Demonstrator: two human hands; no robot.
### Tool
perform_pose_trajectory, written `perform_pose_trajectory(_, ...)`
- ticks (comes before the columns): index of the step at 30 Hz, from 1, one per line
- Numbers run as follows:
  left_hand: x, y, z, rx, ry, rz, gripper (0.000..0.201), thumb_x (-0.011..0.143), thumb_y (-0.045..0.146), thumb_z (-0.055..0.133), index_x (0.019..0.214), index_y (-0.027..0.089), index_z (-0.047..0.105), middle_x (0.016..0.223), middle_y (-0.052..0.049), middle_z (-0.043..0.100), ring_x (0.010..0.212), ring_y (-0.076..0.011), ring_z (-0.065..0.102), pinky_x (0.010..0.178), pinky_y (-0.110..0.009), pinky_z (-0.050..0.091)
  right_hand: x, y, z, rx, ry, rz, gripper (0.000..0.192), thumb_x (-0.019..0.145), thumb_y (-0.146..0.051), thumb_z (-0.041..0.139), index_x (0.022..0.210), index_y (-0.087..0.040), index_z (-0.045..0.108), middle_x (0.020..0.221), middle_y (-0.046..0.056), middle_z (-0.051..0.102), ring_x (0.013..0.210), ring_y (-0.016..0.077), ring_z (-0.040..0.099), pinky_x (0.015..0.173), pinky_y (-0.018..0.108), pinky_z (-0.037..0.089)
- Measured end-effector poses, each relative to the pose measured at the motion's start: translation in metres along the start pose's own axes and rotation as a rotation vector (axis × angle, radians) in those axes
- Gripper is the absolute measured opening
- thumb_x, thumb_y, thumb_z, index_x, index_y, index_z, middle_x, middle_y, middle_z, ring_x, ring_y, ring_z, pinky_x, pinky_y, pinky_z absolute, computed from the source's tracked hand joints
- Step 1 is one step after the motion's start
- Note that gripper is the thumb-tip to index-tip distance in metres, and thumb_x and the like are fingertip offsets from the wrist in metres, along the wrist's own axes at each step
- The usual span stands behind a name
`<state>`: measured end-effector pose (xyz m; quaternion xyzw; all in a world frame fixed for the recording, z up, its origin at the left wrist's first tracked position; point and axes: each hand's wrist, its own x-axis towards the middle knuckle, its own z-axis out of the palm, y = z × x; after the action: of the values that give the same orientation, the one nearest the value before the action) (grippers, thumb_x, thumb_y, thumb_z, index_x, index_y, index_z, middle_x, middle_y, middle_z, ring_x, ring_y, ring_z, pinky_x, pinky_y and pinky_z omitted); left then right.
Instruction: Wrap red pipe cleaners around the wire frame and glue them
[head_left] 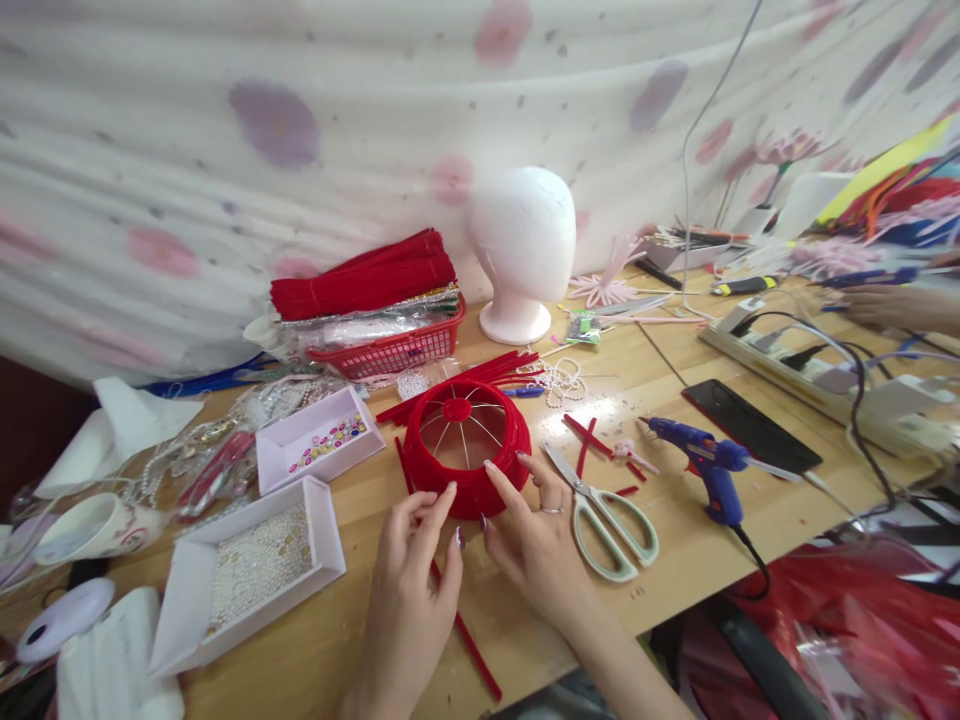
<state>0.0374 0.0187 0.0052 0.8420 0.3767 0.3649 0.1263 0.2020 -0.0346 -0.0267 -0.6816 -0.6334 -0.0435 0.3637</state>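
Both hands work at the near side of a red round frame [466,445], a ring wrapped in fuzzy red with thin wire spokes meeting at a red hub, which sits on the wooden tabletop [675,540] just ahead of the fingers. The left hand [416,570] has its fingers loosely curled, the fingertips touching the frame's lower rim, gripping nothing else. The right hand [536,535] spreads its fingers, a ring on one of them, with the tips resting on the frame's right near edge; it clasps nothing. A red pipe cleaner [469,640] lies on the tabletop under and between the hands. Just right of the right hand lie pale green scissors [607,520], blades shut, and further right stands a blue glue gun [709,465]. Left of the left hand sits a white tray of pearls [255,565], and beyond it a tray of coloured gems [319,445]. Beyond the frame stand a red basket [390,345] heaped with red pipe cleaners and a white foam head [523,250]. Far right, another person's hand [896,305] rests near a power strip [810,380].
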Motion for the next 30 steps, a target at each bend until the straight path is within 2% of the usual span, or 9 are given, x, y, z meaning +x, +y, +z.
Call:
perform_pose_trajectory(2, 0.000, 0.000, -0.002, -0.023, 0.050, 0.030, 0.029, 0.096, 0.014, 0.057, 0.121, 0.026, 0.064, 0.112, -0.007, 0.060, 0.105, -0.0189, 0.066, 0.087, -0.031, 0.058, -0.001, 0.000, 0.000, 0.016, 0.006, 0.007, 0.065, 0.092, -0.018, 0.057, 0.153, -0.028, 0.036, 0.144, 0.018, 0.036, 0.134, 0.0363, 0.045, 0.100, 0.056, 0.049)
perform_pose_trajectory(4, -0.001, 0.000, -0.005, -0.046, 0.089, 0.051, 0.012, 0.094, 0.014, 0.063, 0.100, 0.024, 0.067, 0.109, -0.006, 0.061, 0.103, -0.0180, 0.065, 0.089, -0.031, 0.057, -0.002, 0.000, 0.001, 0.039, 0.021, 0.025, 0.068, 0.093, -0.019, 0.056, 0.155, -0.028, 0.030, 0.144, 0.018, 0.039, 0.132, 0.0350, 0.046, 0.100, 0.055, 0.049)
perform_pose_trajectory(6, 0.000, 0.001, -0.008, -0.059, 0.114, 0.084, 0.012, 0.092, 0.013, 0.067, 0.088, 0.024, 0.065, 0.107, -0.005, 0.064, 0.101, -0.0178, 0.065, 0.088, -0.031, 0.056, -0.002, 0.001, 0.000, 0.065, 0.050, 0.041, 0.070, 0.093, -0.019, 0.056, 0.156, -0.027, 0.026, 0.143, 0.017, 0.041, 0.132, 0.0345, 0.045, 0.103, 0.056, 0.047)
perform_pose_trajectory(8, 0.003, 0.001, -0.010, -0.053, 0.112, 0.137, 0.013, 0.091, 0.011, 0.068, 0.088, 0.024, 0.066, 0.111, -0.005, 0.068, 0.103, -0.0189, 0.064, 0.090, -0.033, 0.055, -0.003, 0.002, 0.000, 0.086, 0.082, 0.052, 0.071, 0.093, -0.019, 0.056, 0.156, -0.028, 0.025, 0.142, 0.017, 0.043, 0.135, 0.0347, 0.043, 0.106, 0.058, 0.044)
perform_pose_trajectory(13, 0.012, 0.000, -0.012, 0.012, 0.059, 0.218, 0.024, 0.096, 0.007, 0.056, 0.108, 0.025, 0.068, 0.129, -0.007, 0.069, 0.117, -0.0211, 0.061, 0.098, -0.038, 0.053, -0.002, 0.002, -0.003, 0.076, 0.134, 0.060, 0.066, 0.094, -0.018, 0.055, 0.154, -0.029, 0.032, 0.139, 0.015, 0.045, 0.136, 0.0344, 0.042, 0.106, 0.056, 0.043)
perform_pose_trajectory(18, 0.013, 0.000, -0.010, 0.052, -0.004, 0.229, 0.019, 0.098, 0.013, 0.052, 0.092, 0.024, 0.067, 0.142, -0.009, 0.062, 0.131, -0.0262, 0.051, 0.103, -0.045, 0.045, 0.000, -0.001, -0.004, 0.050, 0.116, 0.044, 0.059, 0.091, -0.017, 0.057, 0.147, -0.030, 0.042, 0.141, 0.015, 0.040, 0.137, 0.0357, 0.040, 0.105, 0.056, 0.043)
perform_pose_trajectory(25, 0.012, 0.001, -0.005, 0.144, -0.073, 0.222, 0.020, 0.099, 0.017, 0.052, 0.085, 0.024, 0.065, 0.142, -0.009, 0.062, 0.133, -0.0319, 0.047, 0.103, -0.051, 0.035, 0.002, -0.002, -0.003, 0.031, 0.046, 0.031, 0.055, 0.091, -0.017, 0.056, 0.144, -0.025, 0.046, 0.142, 0.017, 0.038, 0.135, 0.0353, 0.041, 0.105, 0.056, 0.042)
perform_pose_trajectory(30, 0.013, 0.003, -0.007, 0.098, 0.036, 0.217, 0.014, 0.094, 0.012, 0.059, 0.095, 0.025, 0.066, 0.130, -0.009, 0.067, 0.127, -0.0290, 0.051, 0.104, -0.048, 0.037, 0.001, 0.000, -0.004, 0.056, 0.073, 0.040, 0.055, 0.093, -0.015, 0.054, 0.145, -0.026, 0.043, 0.140, 0.016, 0.040, 0.133, 0.0330, 0.041, 0.103, 0.053, 0.043)
